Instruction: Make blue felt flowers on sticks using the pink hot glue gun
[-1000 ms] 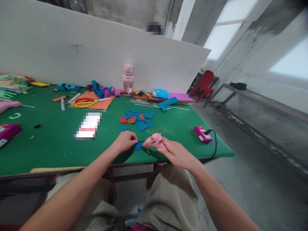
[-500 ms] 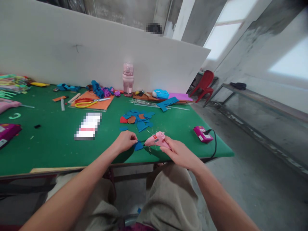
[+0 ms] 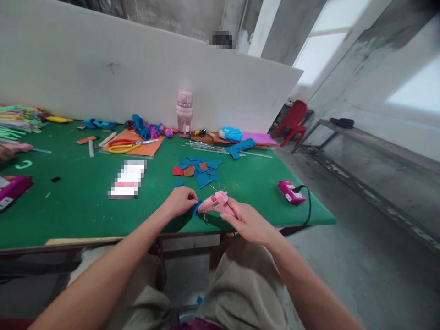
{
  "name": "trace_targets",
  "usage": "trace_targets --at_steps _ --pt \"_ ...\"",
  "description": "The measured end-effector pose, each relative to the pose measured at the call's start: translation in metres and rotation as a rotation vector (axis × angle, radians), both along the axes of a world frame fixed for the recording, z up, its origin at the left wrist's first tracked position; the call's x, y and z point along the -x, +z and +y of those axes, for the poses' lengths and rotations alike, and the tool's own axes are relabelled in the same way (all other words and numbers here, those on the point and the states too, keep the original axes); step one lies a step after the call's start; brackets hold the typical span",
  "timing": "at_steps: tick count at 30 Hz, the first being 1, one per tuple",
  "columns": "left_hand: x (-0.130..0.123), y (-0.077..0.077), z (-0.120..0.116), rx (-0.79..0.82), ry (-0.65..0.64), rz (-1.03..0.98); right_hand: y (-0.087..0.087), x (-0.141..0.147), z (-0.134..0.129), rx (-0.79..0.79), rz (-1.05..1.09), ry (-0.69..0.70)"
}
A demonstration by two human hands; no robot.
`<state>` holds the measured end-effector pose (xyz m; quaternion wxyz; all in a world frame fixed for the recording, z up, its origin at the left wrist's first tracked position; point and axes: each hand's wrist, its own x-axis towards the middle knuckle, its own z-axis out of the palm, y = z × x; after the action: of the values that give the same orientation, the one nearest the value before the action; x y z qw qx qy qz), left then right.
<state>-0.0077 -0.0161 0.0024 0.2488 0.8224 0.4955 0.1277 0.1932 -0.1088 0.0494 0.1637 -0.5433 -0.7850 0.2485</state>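
Glue gun (image 3: pixel 216 203) | within right hand (image 3: pixel 244 219), clasped | nozzle over blue piece (image 3: pixel 196 209)

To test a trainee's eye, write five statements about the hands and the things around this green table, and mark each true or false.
1. The right hand holds a pink glue gun. True.
2. The left hand grips the scissors. False: its fingers are at a blue piece; the scissors lie on the orange sheet.
3. The pink bottle stands upright in front of the white board. True.
4. Every piece in the loose pile is blue. False: it also has a red piece and brown ones.
5. The red chair stands beyond the right end of the table. True.
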Motion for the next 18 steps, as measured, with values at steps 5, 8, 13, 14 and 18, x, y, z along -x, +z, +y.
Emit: trace_targets --at_steps 5,8,13,14,18 --pt "-0.0003 0.0007 -0.0006 0.000 0.001 -0.004 0.0010 0.0018 -0.0006 0.002 -0.023 0.013" --pt "-0.0004 0.0012 -0.0007 0.007 0.004 -0.001 0.0009 0.0027 -0.0005 0.004 -0.018 0.019" --pt "-0.0008 0.0015 -0.0007 0.004 0.001 0.001 0.0005 0.0032 -0.0010 -0.009 -0.040 0.026" --pt "-0.0008 0.0016 -0.0007 0.004 0.001 0.002 0.0008 0.0030 -0.0013 -0.018 -0.047 0.028" --pt "-0.0008 0.0013 -0.0003 0.008 0.002 -0.003 0.0025 0.0024 -0.0024 -0.057 -0.084 0.039"
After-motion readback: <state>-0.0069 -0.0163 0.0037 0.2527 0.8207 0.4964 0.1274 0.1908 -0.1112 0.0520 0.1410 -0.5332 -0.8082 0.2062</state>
